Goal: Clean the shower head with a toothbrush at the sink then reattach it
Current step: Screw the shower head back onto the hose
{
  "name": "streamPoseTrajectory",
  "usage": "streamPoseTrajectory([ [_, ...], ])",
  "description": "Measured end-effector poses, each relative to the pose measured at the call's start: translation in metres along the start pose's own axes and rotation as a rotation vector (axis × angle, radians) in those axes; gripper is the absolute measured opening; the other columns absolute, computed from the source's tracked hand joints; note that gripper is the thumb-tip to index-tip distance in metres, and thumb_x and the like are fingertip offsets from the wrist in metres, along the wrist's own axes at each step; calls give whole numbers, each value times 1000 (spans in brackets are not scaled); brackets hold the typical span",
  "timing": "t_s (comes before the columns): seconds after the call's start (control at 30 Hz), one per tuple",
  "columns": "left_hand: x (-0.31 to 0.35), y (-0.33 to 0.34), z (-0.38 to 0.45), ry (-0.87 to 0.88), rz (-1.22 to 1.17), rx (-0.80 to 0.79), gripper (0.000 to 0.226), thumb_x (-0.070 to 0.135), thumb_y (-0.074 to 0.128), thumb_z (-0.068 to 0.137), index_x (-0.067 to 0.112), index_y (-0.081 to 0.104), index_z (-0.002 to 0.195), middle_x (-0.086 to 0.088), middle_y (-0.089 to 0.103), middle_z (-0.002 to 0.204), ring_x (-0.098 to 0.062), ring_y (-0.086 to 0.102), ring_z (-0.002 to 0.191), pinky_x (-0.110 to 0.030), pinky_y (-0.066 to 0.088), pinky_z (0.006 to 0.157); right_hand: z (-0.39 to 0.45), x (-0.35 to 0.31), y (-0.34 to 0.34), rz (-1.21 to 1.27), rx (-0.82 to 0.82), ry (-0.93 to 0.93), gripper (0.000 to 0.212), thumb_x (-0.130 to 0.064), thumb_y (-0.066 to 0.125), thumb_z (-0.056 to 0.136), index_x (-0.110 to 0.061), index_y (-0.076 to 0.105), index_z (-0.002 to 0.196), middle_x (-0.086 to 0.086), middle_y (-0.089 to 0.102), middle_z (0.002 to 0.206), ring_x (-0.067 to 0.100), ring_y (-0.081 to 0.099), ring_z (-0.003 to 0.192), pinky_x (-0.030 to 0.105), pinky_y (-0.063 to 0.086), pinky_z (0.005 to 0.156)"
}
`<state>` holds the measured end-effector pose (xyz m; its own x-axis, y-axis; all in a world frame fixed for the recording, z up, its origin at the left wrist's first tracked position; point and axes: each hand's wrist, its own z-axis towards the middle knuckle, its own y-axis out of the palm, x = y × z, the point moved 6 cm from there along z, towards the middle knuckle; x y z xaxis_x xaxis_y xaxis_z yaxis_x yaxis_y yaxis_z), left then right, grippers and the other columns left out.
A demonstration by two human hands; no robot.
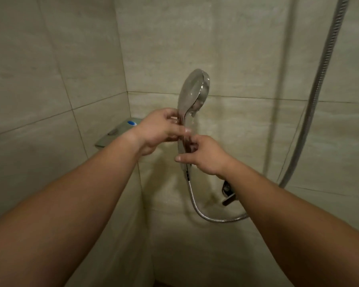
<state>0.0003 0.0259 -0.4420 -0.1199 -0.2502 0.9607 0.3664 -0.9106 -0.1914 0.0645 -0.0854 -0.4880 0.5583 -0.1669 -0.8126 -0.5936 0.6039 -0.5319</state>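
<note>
Both hands are on the shower head (192,94), held upright in the corner of the stall. The left hand (161,129) has its fingers curled round the upper part of the chrome handle, thumb across the front, just below where the handle widens into the round spray face. The right hand (203,155) sits lower, fingers wrapped round the bottom of the handle, thumb pointing out to the left, close to the joint where the hose (197,208) meets it. The two hands are nearly touching, one stacked above the other along the handle.

The spray face tilts to the right, its rim catching the light; the picture is soft with motion here, so I cannot tell whether the nozzles are wet or dry. A drop or small nub seems to hang under the head.

From the handle's foot the ribbed metal hose drops, loops to the right behind the right forearm, then climbs the right-hand wall to the top of the frame. Just beyond the right wrist a dark metal fitting (228,193) sticks out of the wall. To the left, behind the left wrist, a grey box-shaped unit (116,133) with a blue button is mounted near the corner. Pale beige tiles (50,69) cover both walls.
</note>
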Motion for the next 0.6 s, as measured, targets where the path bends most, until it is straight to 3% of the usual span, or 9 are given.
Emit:
streamPoseTrajectory([
  [0.1,-1,10,6,88,134,97,39,7,87,72,19,70,105,-11,69,87,-24,67,81,-47,57,80,8,2,-14,-219,193,-5,52,-39,87,64,-19,60,104,-7,64,82,14,61,78,29,50,69],
  [0.2,10,22,14,166,166,103,29,14,83,68,21,72,94,1,72,81,-18,68,80,-42,58,85,11,-3,-22,-230,274,-56,55,-41,86,64,-21,52,102,-6,65,85,16,63,79,32,51,67],
  [0.3,25,22,24,203,221,79,25,-7,78,79,13,74,95,-2,76,87,-15,71,83,-34,57,86,19,-2,-39,-161,241,-58,56,-38,79,75,-21,48,118,-3,67,96,18,64,86,35,53,73],
  [0.4,42,15,34,237,185,70,26,-12,71,85,10,73,98,-10,77,99,-21,73,96,-34,58,92,27,-6,-55,-65,152,-54,46,-33,69,87,-28,47,127,-5,63,104,18,64,87,34,54,69],
  [0.6,65,10,59,253,-33,16,29,-16,56,93,-6,59,120,-11,71,102,-18,71,93,-28,58,82,50,-28,-73,-60,220,-107,34,-33,68,87,-24,56,118,-5,65,93,16,61,82,34,49,75],
])
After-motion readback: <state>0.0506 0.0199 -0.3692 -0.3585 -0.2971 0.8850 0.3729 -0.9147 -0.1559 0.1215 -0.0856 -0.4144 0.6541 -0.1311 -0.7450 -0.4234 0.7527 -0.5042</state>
